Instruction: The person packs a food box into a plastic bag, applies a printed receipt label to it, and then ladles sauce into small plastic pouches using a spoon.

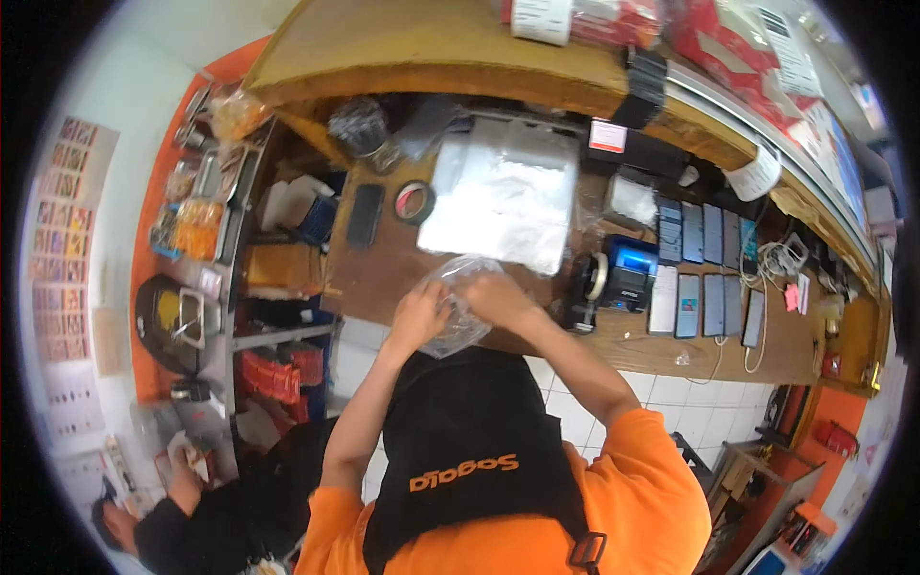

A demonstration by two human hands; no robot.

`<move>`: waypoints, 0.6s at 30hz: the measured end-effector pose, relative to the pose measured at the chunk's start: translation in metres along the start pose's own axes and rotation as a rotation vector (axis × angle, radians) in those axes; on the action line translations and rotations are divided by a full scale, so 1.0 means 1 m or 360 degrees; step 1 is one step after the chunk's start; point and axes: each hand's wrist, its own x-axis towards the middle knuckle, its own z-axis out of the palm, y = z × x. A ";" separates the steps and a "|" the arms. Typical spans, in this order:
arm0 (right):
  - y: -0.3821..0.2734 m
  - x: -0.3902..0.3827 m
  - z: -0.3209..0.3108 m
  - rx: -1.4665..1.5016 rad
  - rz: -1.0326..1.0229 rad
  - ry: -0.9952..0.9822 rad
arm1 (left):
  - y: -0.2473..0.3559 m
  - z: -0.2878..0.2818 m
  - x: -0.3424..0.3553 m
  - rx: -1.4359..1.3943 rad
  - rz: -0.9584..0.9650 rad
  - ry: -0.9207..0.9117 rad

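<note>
Close to my body, at the counter's near edge, I hold a crumpled clear plastic bag (462, 331). My left hand (422, 314) is closed on the bag's left side. Slightly blurred, my right hand (491, 297) grips the bag's upper right part; whether some fingers are inside it I cannot tell. Just beyond the bag lies a stack of silvery-white plastic sheets or pouches (503, 196). A roll of black tape (414, 202) and a dark phone (365, 216) rest to the left of the stack.
A tape dispenser (589, 287) and a small black printer (629, 273) stand at right. Past them are several phones (688, 305) and white cables (781, 259). A wooden shelf (402, 57) overhangs the counter. At lower left, a person in dark clothes (230, 517) works beside a rack.
</note>
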 end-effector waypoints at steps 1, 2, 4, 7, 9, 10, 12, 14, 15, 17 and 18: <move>0.002 -0.010 -0.013 0.0207 0.0134 0.0106 | -0.001 0.003 0.005 -0.0060 0.0093 0.0075; 0.007 -0.020 -0.026 0.0415 0.0162 0.0332 | -0.001 0.006 0.008 -0.0115 0.0158 0.0158; 0.011 -0.029 -0.033 0.0344 0.0472 0.0863 | 0.001 0.014 0.008 -0.0035 0.0242 0.0239; 0.007 -0.048 -0.005 0.0114 0.0963 0.1115 | 0.006 0.030 0.006 0.0011 0.0362 0.0274; 0.007 -0.057 0.025 0.0495 0.1083 0.0826 | 0.005 0.041 0.003 -0.0017 0.0406 0.0229; 0.009 -0.060 0.040 0.0908 0.1239 0.0486 | 0.003 0.047 0.003 0.0109 0.0417 0.0092; 0.017 -0.066 0.058 0.1071 0.1252 0.0445 | -0.004 0.057 0.006 0.0228 0.0441 -0.0044; 0.022 -0.072 0.063 0.1864 0.1333 0.0424 | -0.014 0.063 0.010 0.0500 0.0262 -0.0168; 0.024 -0.076 0.059 0.1832 0.1333 0.0447 | -0.018 0.065 0.015 0.0455 0.0300 -0.0144; 0.024 -0.083 0.041 0.1535 0.1278 0.0808 | -0.025 0.065 0.025 0.0380 -0.0010 -0.0567; 0.023 -0.085 0.028 0.1507 0.1184 0.0869 | -0.026 0.065 0.029 0.0367 0.0007 -0.0596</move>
